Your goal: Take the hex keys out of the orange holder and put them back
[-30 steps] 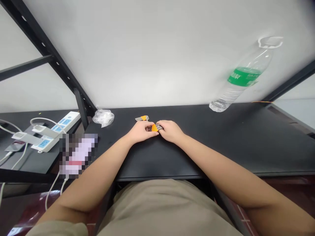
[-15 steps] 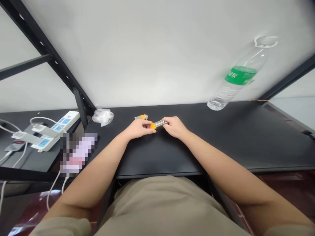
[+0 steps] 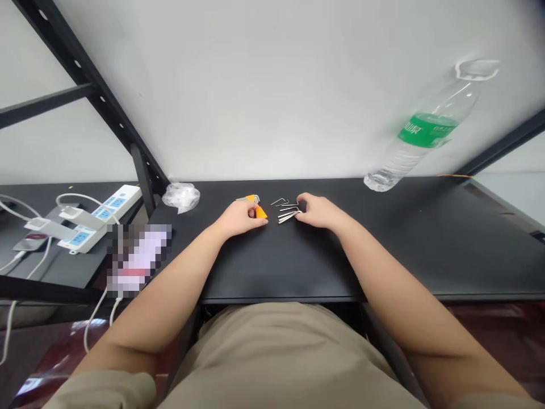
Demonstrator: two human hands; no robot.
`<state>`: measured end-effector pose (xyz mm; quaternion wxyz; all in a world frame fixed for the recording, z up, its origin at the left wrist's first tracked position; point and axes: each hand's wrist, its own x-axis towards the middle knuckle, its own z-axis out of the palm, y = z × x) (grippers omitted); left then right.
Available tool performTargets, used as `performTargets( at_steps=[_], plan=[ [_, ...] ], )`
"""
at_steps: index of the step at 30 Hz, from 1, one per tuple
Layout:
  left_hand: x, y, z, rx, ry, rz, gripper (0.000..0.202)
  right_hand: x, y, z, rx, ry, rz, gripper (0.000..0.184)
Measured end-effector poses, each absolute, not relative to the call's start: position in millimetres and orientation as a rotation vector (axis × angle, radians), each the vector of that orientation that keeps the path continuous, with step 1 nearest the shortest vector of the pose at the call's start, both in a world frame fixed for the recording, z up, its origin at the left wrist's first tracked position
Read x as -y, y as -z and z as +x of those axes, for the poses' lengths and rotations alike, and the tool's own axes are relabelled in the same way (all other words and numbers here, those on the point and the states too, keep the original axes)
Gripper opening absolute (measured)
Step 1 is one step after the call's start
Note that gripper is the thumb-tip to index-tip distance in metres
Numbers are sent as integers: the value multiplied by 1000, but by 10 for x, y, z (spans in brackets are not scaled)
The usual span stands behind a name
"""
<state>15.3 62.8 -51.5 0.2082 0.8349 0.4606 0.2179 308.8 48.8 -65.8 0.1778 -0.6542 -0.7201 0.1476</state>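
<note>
Between the fingers of my left hand (image 3: pixel 239 218) is an orange plastic hex key holder (image 3: pixel 261 213). Several silver L-shaped hex keys (image 3: pixel 288 215) fan out to the left of my right hand (image 3: pixel 317 211), whose fingers are closed around their bent ends. A couple of small hex keys (image 3: pixel 279 201) lie loose on the black table just beyond, between the two hands. Behind my left hand rests a second hex key set (image 3: pixel 251 198) with an orange holder, partly hidden by the hand.
A crumpled clear plastic bag (image 3: pixel 181 196) lies at the table's back left. A large plastic bottle (image 3: pixel 419 133) with a green label stands at the back right. On the left are a white power strip (image 3: pixel 102 218), cables and a blurred phone (image 3: pixel 142 258). A black metal frame (image 3: pixel 106 102) rises there.
The bundle of hex keys has come out of the orange holder and spread apart. My right hand has moved right with them; small keys now lie loose on the table.
</note>
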Motion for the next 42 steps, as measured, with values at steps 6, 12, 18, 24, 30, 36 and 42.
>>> performTargets(
  at_steps=[6,12,18,24,30,36,42],
  plan=[
    [-633,532,157,-1285,-567,2391,37,-414,519,3251,2107,-510,-1839,44],
    [-635,548,158,-1271,-568,2407,38,-364,497,3169,2317,-324,-1637,20],
    [-650,566,159,-1289,-549,2426,38,-278,488,2991,2391,-261,-1707,5],
    [-637,560,167,-1286,-544,2440,37,-93,425,2686,2445,-108,-1852,14],
    [-635,563,173,-1260,-668,2339,39,10,389,2476,2375,-10,-1848,14],
    [-643,561,173,-1332,-832,2160,41,-1,442,2420,2351,-102,-2002,26],
    [-621,544,181,-1323,-799,2167,38,-6,464,2491,2360,-106,-2000,31]
  ],
)
